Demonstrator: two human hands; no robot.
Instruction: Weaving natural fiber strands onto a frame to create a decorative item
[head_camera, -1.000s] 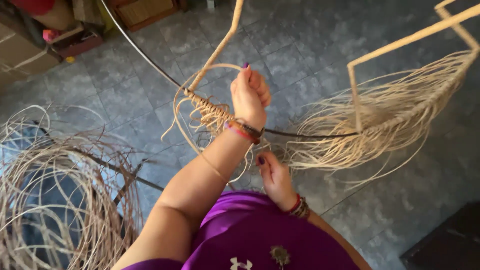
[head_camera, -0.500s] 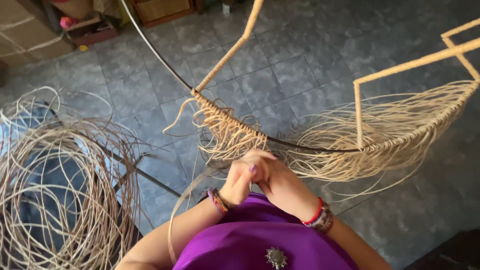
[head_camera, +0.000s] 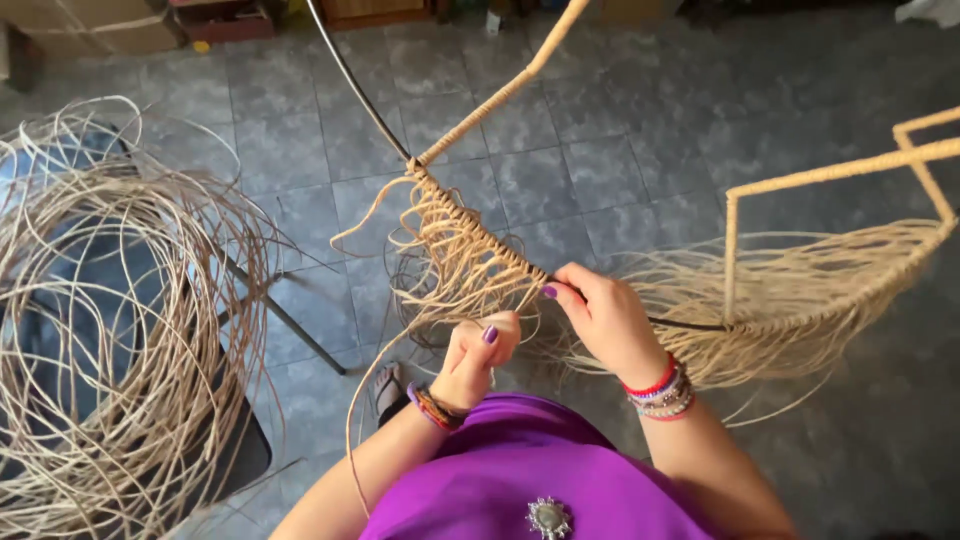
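Currently we list: thin dark metal hoop (head_camera: 362, 92), partly bound in pale wicker strands (head_camera: 470, 262). Our left hand (head_camera: 478, 358) pinches one strand; our right hand (head_camera: 606, 318) pinches the weave at the hoop. Loose cane coil (head_camera: 110, 330) lies left, grey stone floor (head_camera: 620, 130) beneath.

This was a home craft workshop for wicker weaving. A large loose coil of pale rattan strands (head_camera: 110, 330) filled the left of the frame, a half-wrapped dark metal hoop frame (head_camera: 480, 240) stood at centre, and grey stone floor tiles (head_camera: 620, 150) with cardboard boxes (head_camera: 90, 25) lay along the top.
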